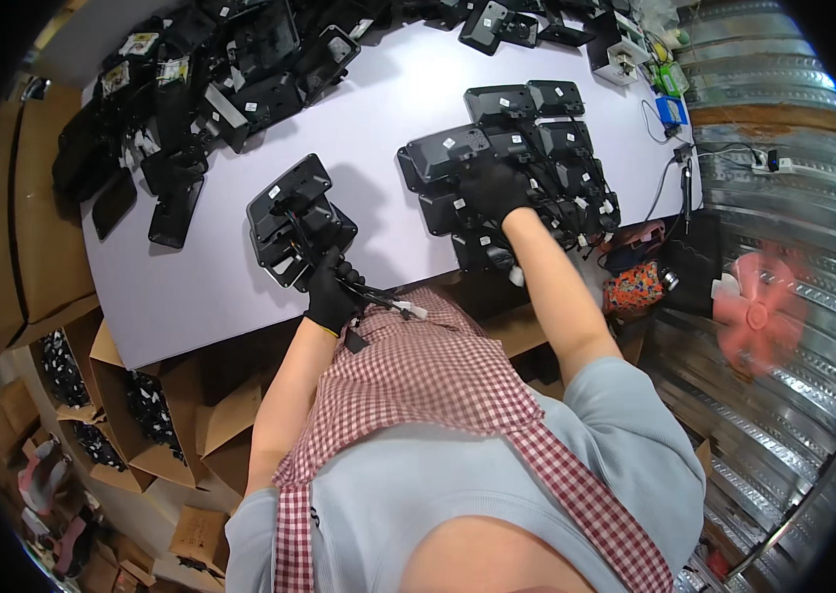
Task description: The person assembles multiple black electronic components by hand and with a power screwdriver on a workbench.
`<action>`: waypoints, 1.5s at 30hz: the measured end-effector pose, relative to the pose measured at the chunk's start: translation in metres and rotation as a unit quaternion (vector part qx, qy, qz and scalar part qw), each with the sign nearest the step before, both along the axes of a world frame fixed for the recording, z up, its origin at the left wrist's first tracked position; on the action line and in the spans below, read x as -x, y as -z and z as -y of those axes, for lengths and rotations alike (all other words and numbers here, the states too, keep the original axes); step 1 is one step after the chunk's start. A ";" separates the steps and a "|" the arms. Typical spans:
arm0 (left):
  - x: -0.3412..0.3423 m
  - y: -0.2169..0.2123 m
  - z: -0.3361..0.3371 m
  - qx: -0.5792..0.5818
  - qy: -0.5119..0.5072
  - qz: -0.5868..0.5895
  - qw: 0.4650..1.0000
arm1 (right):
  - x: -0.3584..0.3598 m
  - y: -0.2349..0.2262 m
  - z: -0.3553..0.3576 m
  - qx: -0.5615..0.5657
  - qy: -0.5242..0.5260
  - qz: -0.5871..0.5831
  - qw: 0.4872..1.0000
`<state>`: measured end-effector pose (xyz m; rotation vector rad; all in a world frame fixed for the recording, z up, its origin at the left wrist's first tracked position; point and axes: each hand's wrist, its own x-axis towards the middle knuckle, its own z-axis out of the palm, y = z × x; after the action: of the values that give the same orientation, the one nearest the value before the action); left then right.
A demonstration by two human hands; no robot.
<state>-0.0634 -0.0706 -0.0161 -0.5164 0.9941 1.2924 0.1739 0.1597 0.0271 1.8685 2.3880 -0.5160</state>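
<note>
My left hand (332, 289), in a black glove, is closed around the dark cables (378, 295) of a small stack of black plastic device housings (299, 217) near the table's front edge. The cable ends, with pale connectors (410, 309), hang over the edge by my apron. My right hand (494, 190), also gloved in black, reaches onto a larger group of similar black housings (448, 148) to the right. Dark glove against dark plastic hides its fingers, so I cannot make out whether they grip one. Loose wires with white connectors (581, 208) lie beside it.
More black housings (270, 99) crowd the table's far left. A white box (618, 54) and a blue block (672, 111) stand at the far right. Cardboard boxes (156, 415) with black parts sit below the left edge; a pink fan (757, 316) is at right.
</note>
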 end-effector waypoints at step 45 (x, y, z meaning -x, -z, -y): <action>0.023 -0.053 -0.010 -0.280 0.038 0.076 0.956 | 0.145 -0.061 0.122 0.057 -0.184 -0.203 0.960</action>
<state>-0.0866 -0.0607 0.0368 -0.1332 0.4778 1.3700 0.0286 0.0374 0.0878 1.3216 2.7903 -1.0531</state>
